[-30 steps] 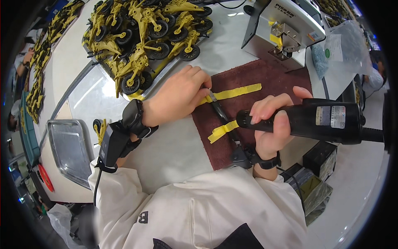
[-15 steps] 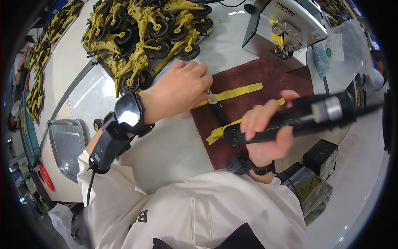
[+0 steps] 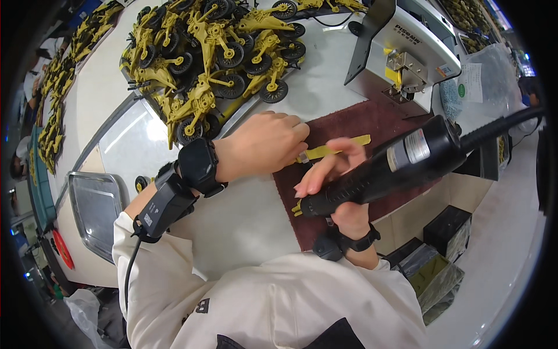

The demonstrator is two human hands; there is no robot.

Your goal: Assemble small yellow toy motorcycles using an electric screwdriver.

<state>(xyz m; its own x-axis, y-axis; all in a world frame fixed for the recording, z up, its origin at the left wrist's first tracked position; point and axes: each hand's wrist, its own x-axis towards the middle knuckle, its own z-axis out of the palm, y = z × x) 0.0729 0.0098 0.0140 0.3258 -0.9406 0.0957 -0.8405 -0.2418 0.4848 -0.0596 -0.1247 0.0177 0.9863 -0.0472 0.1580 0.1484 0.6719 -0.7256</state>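
A black corded electric screwdriver (image 3: 378, 174) lies slantwise in my right hand (image 3: 337, 174), gripped between thumb and fingers, some fingers stretched along it. Its front end is low over the maroon cloth (image 3: 296, 224), by the tip of a yellow strip (image 3: 297, 208). My left hand (image 3: 270, 142) is closed at the cloth's left edge. A small pale metallic end shows at its fingertips; the rest of what it holds is hidden. Another yellow strip (image 3: 337, 150) runs right from those fingertips. The screwdriver hides much of the cloth.
Yellow toy bikes with black wheels (image 3: 215, 64) are heaped on a tray behind my left hand. A grey-white metal machine (image 3: 433, 52) stands at the back right, near a clear plastic bag (image 3: 494, 75). A metal tray (image 3: 93, 212) lies left; black boxes (image 3: 447, 232) are at right.
My right hand has brought the screwdriver left, and it now slants more steeply across the cloth. My left hand stays closed at the cloth's edge. The whole view has shifted slightly.
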